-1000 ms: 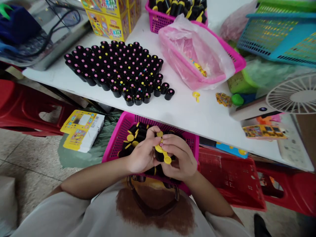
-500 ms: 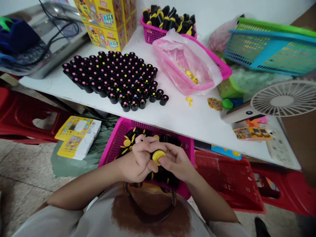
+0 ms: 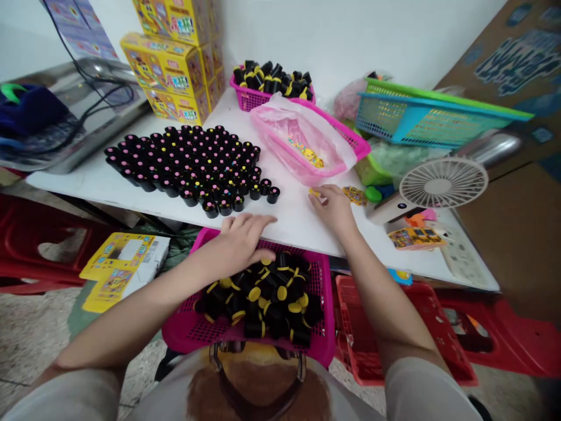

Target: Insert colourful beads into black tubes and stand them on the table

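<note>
My left hand [image 3: 239,245] is over the back left of the pink basket [image 3: 328,304], fingers stretched out and apart. Under its thumb shows a yellow cap [image 3: 265,259] on a black cup; it appears to lie on the heap, not in the fingers. Black cups with yellow caps [image 3: 280,292] fill the basket. My right hand [image 3: 335,211] is at the table, thumb and fingers pinched on a small yellow plastic piece [image 3: 314,192], mostly covered. On the table's left, many open black cups [image 3: 188,161] with pink and yellow dots inside stand in rows.
A pink basket lined with a plastic bag [image 3: 280,131] holds small yellow pieces. Behind it is another basket of capped cups [image 3: 249,100]. Yellow boxes [image 3: 170,67] are stacked left; a fan [image 3: 442,184] and green and blue baskets [image 3: 394,120] stand right. A red crate [image 3: 412,351] sits below.
My hands have parted; the capped cup they held together has left them. My right hand has moved forward to the small yellow piece on the table. The left has opened over the basket.
</note>
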The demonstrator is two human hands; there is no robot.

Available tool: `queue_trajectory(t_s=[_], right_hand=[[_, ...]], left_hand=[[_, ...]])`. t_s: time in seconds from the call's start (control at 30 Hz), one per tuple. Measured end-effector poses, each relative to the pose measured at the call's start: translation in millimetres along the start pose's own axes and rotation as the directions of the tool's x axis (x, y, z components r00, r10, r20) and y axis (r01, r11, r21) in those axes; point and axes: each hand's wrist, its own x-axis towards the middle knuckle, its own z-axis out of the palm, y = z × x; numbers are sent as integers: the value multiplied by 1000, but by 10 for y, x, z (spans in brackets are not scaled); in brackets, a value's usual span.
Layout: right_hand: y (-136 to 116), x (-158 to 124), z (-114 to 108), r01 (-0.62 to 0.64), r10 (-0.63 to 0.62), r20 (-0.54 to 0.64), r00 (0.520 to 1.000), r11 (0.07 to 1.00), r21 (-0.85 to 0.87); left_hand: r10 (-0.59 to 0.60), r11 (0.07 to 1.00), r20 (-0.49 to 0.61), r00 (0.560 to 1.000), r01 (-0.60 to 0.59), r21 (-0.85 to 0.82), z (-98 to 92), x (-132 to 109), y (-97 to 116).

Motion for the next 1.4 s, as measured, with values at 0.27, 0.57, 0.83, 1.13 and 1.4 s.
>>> queue_trajectory(t_s=[0.27,0.57,0.83,1.13,1.4], right_hand=[[194,354,196,-78,95,101,990,983,-166],[-619,-530,-30,-249,205,143,968,740,625],[-919,-765,186,-469,302,363,882,637,612],[-879,-633,208,-391,294,259,920,744,542],[-820,-703,299,-440,306,318,898,664,605]], left_hand=[[-142,947,-153,978,180,267,115,1049,-138],[-105,959,94,990,126,-254,143,640,-37],[-123,809,0,992,101,-579,411,345,-163],[-98,836,-77,992,40,-547,454,220,-170],[132,931,-256,958,-209,-300,544,225,-282]])
